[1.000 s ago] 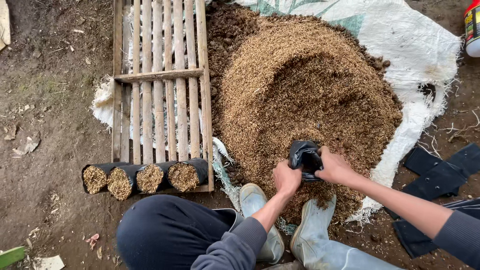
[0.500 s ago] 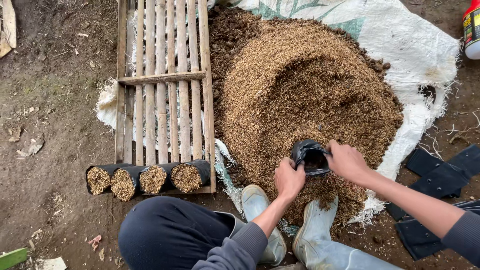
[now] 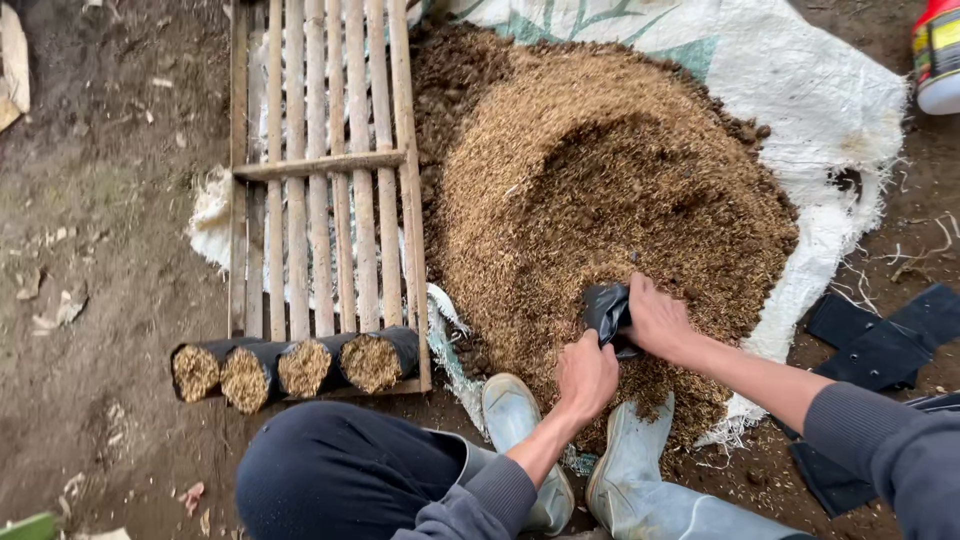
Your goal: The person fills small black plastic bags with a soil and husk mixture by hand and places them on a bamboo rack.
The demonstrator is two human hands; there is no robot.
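A small black plastic grow bag [image 3: 604, 309] sits at the near edge of a big brown heap of husk and soil mix [image 3: 600, 200]. My left hand [image 3: 585, 378] grips the bag's near rim. My right hand [image 3: 655, 320] holds its right side, fingers pressed into the mix beside it. The bag's mouth is mostly hidden by my hands. Several filled black bags [image 3: 290, 368] lie in a row on the near end of a wooden slat rack [image 3: 320, 165].
The heap lies on a white woven sack [image 3: 800, 90] spread over bare dirt. Flat empty black bags [image 3: 880, 340] lie at the right. A red and white container [image 3: 938, 55] stands at the top right. My pale rubber boots [image 3: 625, 470] stand just below the heap.
The bag has tipped from an open, upright mouth to lying pressed into the heap. Both hands have shifted slightly with it, the right one digging into the mix.
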